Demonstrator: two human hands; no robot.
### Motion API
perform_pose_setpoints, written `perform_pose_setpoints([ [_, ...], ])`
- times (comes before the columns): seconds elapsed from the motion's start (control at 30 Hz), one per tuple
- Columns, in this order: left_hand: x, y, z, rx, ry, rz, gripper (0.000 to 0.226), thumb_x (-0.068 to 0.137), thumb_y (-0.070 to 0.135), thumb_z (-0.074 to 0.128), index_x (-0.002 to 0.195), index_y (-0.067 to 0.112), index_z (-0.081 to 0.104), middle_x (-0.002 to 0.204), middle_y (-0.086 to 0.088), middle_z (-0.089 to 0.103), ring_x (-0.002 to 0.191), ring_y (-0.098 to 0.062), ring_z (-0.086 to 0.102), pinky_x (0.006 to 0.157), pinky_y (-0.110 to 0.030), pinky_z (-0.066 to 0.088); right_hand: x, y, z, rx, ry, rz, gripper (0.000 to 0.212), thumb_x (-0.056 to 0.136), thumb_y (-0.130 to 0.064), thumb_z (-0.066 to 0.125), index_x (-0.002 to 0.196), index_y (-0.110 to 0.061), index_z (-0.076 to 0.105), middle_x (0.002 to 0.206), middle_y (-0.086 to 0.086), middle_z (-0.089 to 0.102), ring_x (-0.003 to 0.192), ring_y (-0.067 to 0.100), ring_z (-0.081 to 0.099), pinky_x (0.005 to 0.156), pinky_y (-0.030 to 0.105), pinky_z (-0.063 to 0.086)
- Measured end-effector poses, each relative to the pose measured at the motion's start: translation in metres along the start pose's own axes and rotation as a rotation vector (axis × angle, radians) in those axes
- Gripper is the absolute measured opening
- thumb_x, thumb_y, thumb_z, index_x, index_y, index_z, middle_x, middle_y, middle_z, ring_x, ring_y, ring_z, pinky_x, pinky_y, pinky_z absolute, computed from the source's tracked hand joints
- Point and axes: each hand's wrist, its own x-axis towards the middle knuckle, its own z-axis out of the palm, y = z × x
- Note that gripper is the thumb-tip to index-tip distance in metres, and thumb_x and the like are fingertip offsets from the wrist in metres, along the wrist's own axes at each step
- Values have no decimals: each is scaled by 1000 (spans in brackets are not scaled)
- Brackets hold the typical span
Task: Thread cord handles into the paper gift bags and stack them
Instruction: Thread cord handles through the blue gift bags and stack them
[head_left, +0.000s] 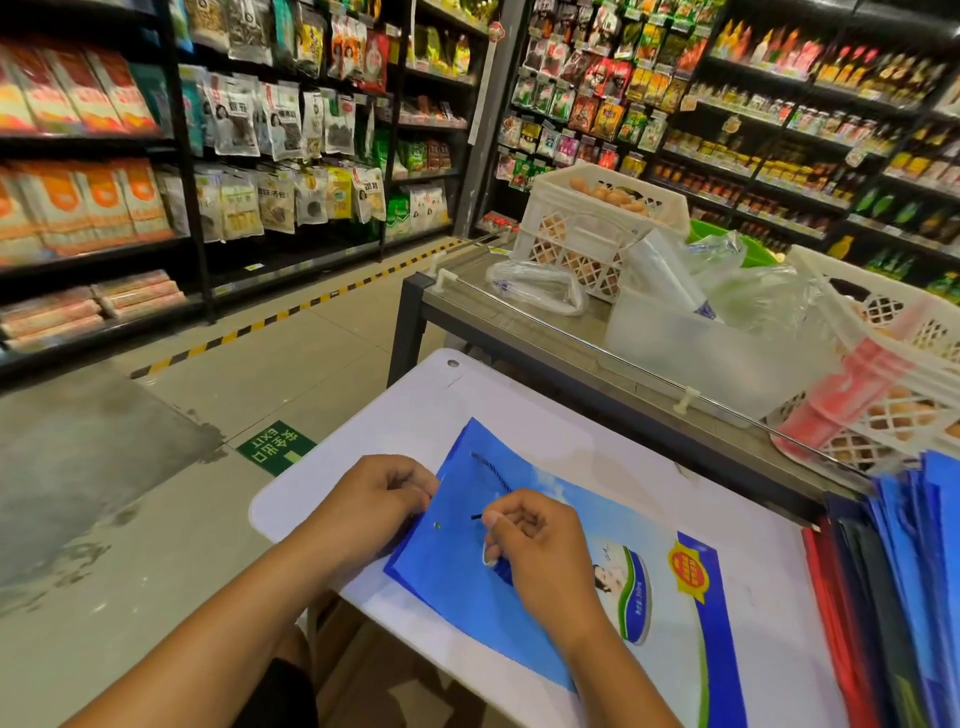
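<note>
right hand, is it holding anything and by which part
The right hand pinches the dark cord just behind its stiff tip, which points at the punched hole in the blue bag.

Place: a shop, a grocery store aisle.
Left side: tall black metal shelves (192, 171) full of hanging packets of dried food (275, 124) and orange-and-white bags (98, 202).
Right side: dark shelves with rows of sauce bottles and jars (810, 130).
Floor: grey tiles with a yellow-and-black striped line (291, 312) and a green exit sticker (275, 447).
Counter: a grey metal table (519, 332) carrying white plastic lattice crates of brown eggs (587, 223) and clear plastic bags (540, 286).
</note>
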Motion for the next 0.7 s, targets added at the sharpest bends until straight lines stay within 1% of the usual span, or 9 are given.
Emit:
perform_pose_setpoints([
  [0.07,-1,-6,5,67,-16,99,45,91,-12,48,91,21,80,93,-8,77,81,-27,70,68,-38,55,3,2,-3,8,14,-11,15,99,-13,67,86,-12,75,70,10,71,61,17,66,63,25,59],
  [0.1,-1,-9,6,107,-9,138,49,89,-13,49,93,25,80,95,-5,76,88,-29,69,75,-40,56,3,2,-3,3,18,-23,14,99,-13,68,87,-13,76,72,7,73,63,15,68,64,24,58],
  [0.2,-5,-18,8,165,6,212,44,92,-9,56,96,28,80,95,0,76,91,-20,69,84,-41,58,-2,4,-4,-16,-21,-55,12,97,-11,70,92,-17,79,79,-2,77,71,11,70,66,21,56],
  [0.33,-8,-29,1,150,26,268,26,93,4,72,99,28,80,91,-1,74,88,-18,68,81,-42,61,-10,8,-5,-24,-42,-131,12,94,-14,75,95,-23,82,85,-9,78,82,12,73,73,19,57],
  [0.47,-10,-32,5,145,65,277,21,92,5,73,93,25,78,82,-1,69,76,-16,64,69,-34,57,-12,9,-1,-43,-67,-180,12,90,-15,80,89,-27,83,85,-13,77,84,12,70,74,18,54],
  [0.53,-11,-33,7,177,51,274,19,92,6,73,93,24,78,81,-1,69,76,-16,65,70,-33,58,-10,10,-1,-19,-81,-182,13,90,-14,79,88,-27,83,87,-10,78,85,14,72,77,23,56],
  [0.6,-10,-32,6,154,32,258,17,92,6,74,94,22,79,81,-1,70,78,-19,66,73,-36,59,-8,12,-2,26,-90,-178,15,89,-13,79,87,-27,83,88,-6,78,86,19,73,81,33,58],
  [0.63,-9,-32,6,136,28,254,17,92,6,74,94,21,80,80,-1,70,77,-18,66,73,-37,59,-8,13,-3,42,-94,-176,15,89,-12,80,87,-27,84,88,-5,78,86,20,73,81,35,59],
  [0.7,-9,-32,6,125,19,253,16,91,6,76,92,21,80,79,-1,70,76,-17,65,73,-35,58,-6,15,-4,38,-103,-181,14,89,-11,80,88,-25,84,88,-6,78,86,19,72,81,32,58],
])
